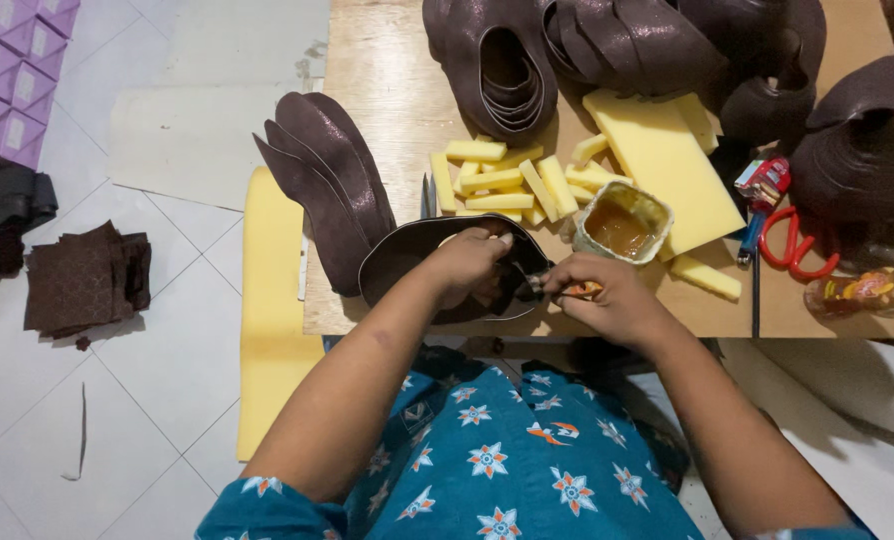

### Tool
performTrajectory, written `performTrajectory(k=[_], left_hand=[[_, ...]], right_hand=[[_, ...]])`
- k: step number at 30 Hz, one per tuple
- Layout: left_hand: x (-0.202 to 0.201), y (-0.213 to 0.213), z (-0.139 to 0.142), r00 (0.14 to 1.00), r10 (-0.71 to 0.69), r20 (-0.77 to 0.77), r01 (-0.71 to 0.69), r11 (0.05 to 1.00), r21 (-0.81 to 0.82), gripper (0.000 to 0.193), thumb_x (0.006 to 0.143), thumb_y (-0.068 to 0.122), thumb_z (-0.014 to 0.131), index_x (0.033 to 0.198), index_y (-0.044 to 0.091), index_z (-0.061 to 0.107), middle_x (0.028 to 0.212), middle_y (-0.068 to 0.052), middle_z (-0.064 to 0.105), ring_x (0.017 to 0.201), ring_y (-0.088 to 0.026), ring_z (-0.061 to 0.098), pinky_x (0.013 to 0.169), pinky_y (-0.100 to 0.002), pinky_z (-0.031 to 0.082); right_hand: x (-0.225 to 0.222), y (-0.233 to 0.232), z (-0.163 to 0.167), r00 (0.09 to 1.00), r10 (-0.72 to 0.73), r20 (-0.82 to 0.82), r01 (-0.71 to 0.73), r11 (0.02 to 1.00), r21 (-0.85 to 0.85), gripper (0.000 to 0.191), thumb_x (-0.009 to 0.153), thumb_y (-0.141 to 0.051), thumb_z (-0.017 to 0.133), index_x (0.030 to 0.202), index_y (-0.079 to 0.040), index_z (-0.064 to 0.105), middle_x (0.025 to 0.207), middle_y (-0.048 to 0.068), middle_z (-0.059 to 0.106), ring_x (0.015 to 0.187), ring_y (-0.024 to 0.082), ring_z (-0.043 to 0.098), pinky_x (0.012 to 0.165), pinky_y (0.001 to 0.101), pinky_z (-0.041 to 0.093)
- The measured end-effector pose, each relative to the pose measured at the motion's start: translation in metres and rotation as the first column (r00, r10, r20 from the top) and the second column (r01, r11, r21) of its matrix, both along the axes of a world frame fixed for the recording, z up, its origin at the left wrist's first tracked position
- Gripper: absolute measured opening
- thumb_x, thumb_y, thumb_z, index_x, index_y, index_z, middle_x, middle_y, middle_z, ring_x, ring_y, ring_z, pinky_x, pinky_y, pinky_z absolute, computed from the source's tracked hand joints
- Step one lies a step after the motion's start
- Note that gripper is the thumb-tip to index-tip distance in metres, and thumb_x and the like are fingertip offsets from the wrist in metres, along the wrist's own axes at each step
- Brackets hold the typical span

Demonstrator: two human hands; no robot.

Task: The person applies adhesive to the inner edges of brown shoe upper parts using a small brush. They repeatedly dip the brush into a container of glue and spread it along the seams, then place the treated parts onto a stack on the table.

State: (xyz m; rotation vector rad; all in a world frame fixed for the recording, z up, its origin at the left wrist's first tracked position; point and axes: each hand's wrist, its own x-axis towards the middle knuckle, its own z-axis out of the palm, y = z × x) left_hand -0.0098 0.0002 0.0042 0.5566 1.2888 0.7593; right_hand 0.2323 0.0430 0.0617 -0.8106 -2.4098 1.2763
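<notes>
- Left hand [475,262] is curled down onto the dark brown shoe upper piece [407,262], fingers pressing its inner curve at the near edge of the wooden surface [367,90].
- Right hand [607,295] is closed around a small brush [579,289] with an orange handle; its tip meets the piece just beside the left fingers.
- At 1 o'clock from the hands, close by, sits an open glue tin [622,224] of amber glue.
- At 12 o'clock, yellow foam strips [502,180] lie scattered; a big foam slab [662,165] lies at 1 o'clock beyond the tin.
- At 10 o'clock, flat brown insole shapes [327,180] overhang the surface's left edge.
- At 3 o'clock, red-handled scissors [792,245] lie near the right end.
- Far edge is crowded with stacked brown uppers [497,60]; open room is only the bare strip at 11 o'clock.
- On the tiled floor [117,400], a yellow foam sheet [272,310] leans by the left edge.
</notes>
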Motion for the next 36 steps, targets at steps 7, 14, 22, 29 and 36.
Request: performTrajectory(k=[7,14,22,29,36], left_hand=[[0.003,-0.002,-0.009,1.000,-0.009,-0.021,0.011,0.997,0.072,0.039,0.101,0.039,0.058,0.099,0.001,0.058,0.068,-0.009,0.055,0.053,-0.023,0.056,0.049,-0.038,0.050],[0.010,-0.005,-0.011,0.999,-0.005,-0.041,0.010,0.992,0.126,0.037,0.099,0.039,0.058,0.098,0.001,0.062,0.064,-0.009,0.056,0.049,-0.022,0.053,0.045,-0.036,0.045],[0.007,-0.001,-0.010,0.984,-0.074,-0.165,0.089,0.992,0.087,0.046,0.100,0.043,0.055,0.097,-0.003,0.060,0.071,-0.013,0.060,0.055,-0.025,0.061,0.050,-0.040,0.053],[0.008,0.000,-0.015,0.991,-0.027,-0.134,0.032,0.999,0.036,0.042,0.099,0.044,0.058,0.098,0.002,0.055,0.072,-0.012,0.057,0.057,-0.027,0.061,0.051,-0.043,0.054],[0.008,0.000,-0.010,0.988,-0.024,-0.153,0.028,0.999,0.029,0.040,0.098,0.044,0.057,0.099,0.004,0.055,0.071,-0.012,0.059,0.057,-0.027,0.063,0.049,-0.042,0.053]], right_hand=[[-0.012,0.027,0.003,0.990,0.013,0.142,0.017,0.978,-0.206,0.019,0.077,-0.010,0.071,0.094,-0.004,0.074,0.090,0.005,0.076,0.083,0.015,0.070,0.077,0.0296,0.056],[-0.023,0.034,0.021,0.954,-0.008,0.300,0.057,0.986,-0.155,0.021,0.073,-0.016,0.072,0.089,-0.004,0.073,0.079,0.008,0.075,0.073,0.016,0.069,0.069,0.0311,0.055],[0.003,0.006,0.054,0.940,-0.291,0.175,0.293,0.956,0.014,0.020,0.079,-0.021,0.077,0.093,-0.007,0.072,0.082,0.007,0.073,0.074,0.017,0.068,0.069,0.0304,0.054],[-0.004,-0.027,0.040,0.955,-0.292,0.053,0.291,0.956,0.035,0.014,0.084,-0.015,0.076,0.092,-0.004,0.071,0.085,0.008,0.072,0.076,0.017,0.069,0.070,0.0298,0.055],[0.001,-0.031,0.025,0.967,-0.123,-0.224,0.175,0.958,0.229,0.014,0.086,-0.004,0.074,0.097,-0.003,0.067,0.103,0.010,0.070,0.096,0.023,0.069,0.087,0.0330,0.055]])
